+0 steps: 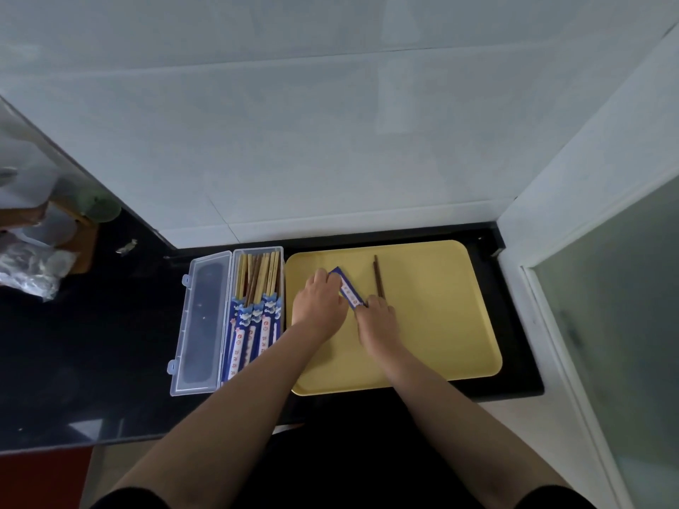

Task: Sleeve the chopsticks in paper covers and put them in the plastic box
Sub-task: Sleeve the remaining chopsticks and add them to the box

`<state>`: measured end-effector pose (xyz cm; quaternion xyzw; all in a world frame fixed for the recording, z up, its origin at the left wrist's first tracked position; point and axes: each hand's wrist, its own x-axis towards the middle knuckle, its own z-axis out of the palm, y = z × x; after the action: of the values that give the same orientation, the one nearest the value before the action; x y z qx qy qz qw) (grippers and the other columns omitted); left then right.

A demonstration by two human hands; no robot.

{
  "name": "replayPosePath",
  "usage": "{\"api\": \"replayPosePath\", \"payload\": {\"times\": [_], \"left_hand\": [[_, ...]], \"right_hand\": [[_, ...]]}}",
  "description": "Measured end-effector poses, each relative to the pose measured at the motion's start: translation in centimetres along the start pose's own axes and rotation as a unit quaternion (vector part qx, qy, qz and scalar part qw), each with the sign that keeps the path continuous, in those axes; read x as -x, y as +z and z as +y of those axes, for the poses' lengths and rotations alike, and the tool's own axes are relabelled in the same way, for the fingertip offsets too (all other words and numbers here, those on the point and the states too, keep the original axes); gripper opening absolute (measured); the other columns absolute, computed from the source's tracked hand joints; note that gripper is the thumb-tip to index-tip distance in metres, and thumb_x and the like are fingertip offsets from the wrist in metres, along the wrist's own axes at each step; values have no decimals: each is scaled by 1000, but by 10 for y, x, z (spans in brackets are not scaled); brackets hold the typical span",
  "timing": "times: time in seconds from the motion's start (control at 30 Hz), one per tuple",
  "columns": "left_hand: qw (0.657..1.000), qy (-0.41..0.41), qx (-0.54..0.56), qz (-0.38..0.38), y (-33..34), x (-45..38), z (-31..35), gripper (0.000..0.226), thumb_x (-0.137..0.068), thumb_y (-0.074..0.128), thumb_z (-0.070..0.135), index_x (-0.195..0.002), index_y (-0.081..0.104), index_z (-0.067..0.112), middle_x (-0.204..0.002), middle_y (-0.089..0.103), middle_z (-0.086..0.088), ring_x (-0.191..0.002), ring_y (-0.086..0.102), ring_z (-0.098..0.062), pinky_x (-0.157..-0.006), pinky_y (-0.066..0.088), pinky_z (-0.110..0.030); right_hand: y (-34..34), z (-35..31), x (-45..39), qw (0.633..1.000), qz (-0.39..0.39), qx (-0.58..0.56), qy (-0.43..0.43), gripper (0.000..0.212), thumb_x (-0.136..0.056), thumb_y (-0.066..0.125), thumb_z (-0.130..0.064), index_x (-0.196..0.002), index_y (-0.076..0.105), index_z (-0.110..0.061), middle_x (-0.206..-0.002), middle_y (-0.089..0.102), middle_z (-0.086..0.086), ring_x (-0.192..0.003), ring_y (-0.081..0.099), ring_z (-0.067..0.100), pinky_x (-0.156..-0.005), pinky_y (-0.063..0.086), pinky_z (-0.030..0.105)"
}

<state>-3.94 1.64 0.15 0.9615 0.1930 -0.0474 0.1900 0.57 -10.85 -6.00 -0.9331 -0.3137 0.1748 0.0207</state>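
Item: one pair of dark chopsticks (378,277), held at the near ends by my right hand (378,319), fingers curled round them. The shafts run away from my grip toward the wall, lying flat or nearly so on the yellow tray (441,325).

Item: one blue paper cover (349,290), white strip printed down its middle. My left hand (319,306) pinches its far end; its near end lies just beside my right fingertips, almost touching the chopstick ends. The cover slants across the gap between my two hands.

Step in hand, by my judgement: lining up the sleeve mouth with the chopstick ends, before insertion. The pair is not yet inside the cover. Which end of the cover is open I cannot tell; the mouth is hidden by my fingers.

Next move calls for: bringing the two sticks together as one, aiming them into the open end, and sliding cover over wood while my left grip keeps the paper from buckling.

Item: clear plastic box (257,314), lid (200,325) thrown open, just left of my left hand and beside the tray. It holds sleeved pairs (253,325), bare ends pointing away from me. The finished pair goes there.
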Motion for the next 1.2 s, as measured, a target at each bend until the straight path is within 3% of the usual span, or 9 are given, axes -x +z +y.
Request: {"api": "replayPosePath", "payload": {"times": [0.2, 0.33, 0.4, 0.5, 0.6, 0.7, 0.83, 0.97, 1.2], "left_hand": [[999, 14, -25, -38, 2, -7, 3, 34, -94, 52, 16, -129, 53, 20, -134, 46, -2, -121, 45, -20, -95, 47, -33], [981, 84, -163, -65, 9, -12, 5, 62, -93, 61, 25, -148, 34, 32, -163, 17, 1, -151, 7, -29, -121, 11, -53], [974, 99, -193, -73, 14, -16, 8, 52, -95, 59, 38, -144, 43, 35, -158, 31, 2, -150, 15, -27, -120, 2, -57], [980, 82, -157, -91, 11, -20, 17, 23, -98, 49, 42, -112, 62, 29, -105, 67, 5, -110, 59, -20, -114, 29, -46], [991, 20, -42, -123, 6, -18, 21, 20, -97, 53, 43, -97, 60, 24, -84, 63, 5, -72, 59, -14, -64, 49, -28], [985, -67, 89, -129, 6, -16, 15, 23, -94, 60, 43, -86, 62, 21, -80, 67, 3, -70, 65, -15, -61, 56, -32], [957, -120, 231, -126, 5, -10, 10, 21, -93, 64, 40, -88, 67, 19, -79, 72, 4, -67, 71, -13, -70, 60, -34], [946, -132, 273, -117, 1, -6, 9, 19, -91, 67, 38, -90, 67, 20, -78, 72, 5, -64, 70, -10, -71, 60, -34], [938, -146, 295, -112, 2, -3, 9, 17, -91, 69, 34, -88, 66, 17, -79, 72, 1, -65, 69, -11, -69, 60, -33]], "right_hand": [[-9, 9, -3, 989, -2, -140, 38, 27, -96, 55, -4, -122, 50, -12, -109, 63, 9, -97, 61, 27, -80, 49, 39], [-33, 16, -7, 934, -12, -351, 67, 26, -94, 67, -14, -117, 54, -16, -94, 66, 1, -86, 65, 22, -69, 50, 31], [-47, 22, -7, 897, 8, -432, 91, 26, -91, 69, -8, -114, 60, -15, -100, 70, -1, -92, 66, 17, -72, 52, 24], [-61, 31, -6, 848, 16, -515, 124, 20, -90, 69, -9, -105, 61, -18, -98, 70, 0, -90, 68, 14, -77, 56, 25], [-59, 39, -5, 827, 51, -539, 149, 10, -96, 65, -21, -105, 63, -16, -98, 70, 1, -84, 70, 14, -74, 59, 28], [-43, 46, -2, 877, 70, -433, 197, 21, -100, 57, -31, -105, 65, -12, -91, 69, 1, -80, 68, 20, -74, 58, 37], [-15, 46, 12, 957, -60, -200, 201, 28, -100, 57, -36, -112, 56, -10, -103, 60, 5, -88, 62, 23, -70, 48, 33], [3, 33, 21, 956, -78, -183, 217, 24, -103, 53, -21, -122, 54, -7, -123, 58, 9, -111, 62, 27, -82, 48, 33], [0, 30, 26, 930, -72, -254, 256, 25, -100, 58, -25, -115, 60, -5, -116, 65, 11, -107, 64, 29, -75, 44, 30]]}}
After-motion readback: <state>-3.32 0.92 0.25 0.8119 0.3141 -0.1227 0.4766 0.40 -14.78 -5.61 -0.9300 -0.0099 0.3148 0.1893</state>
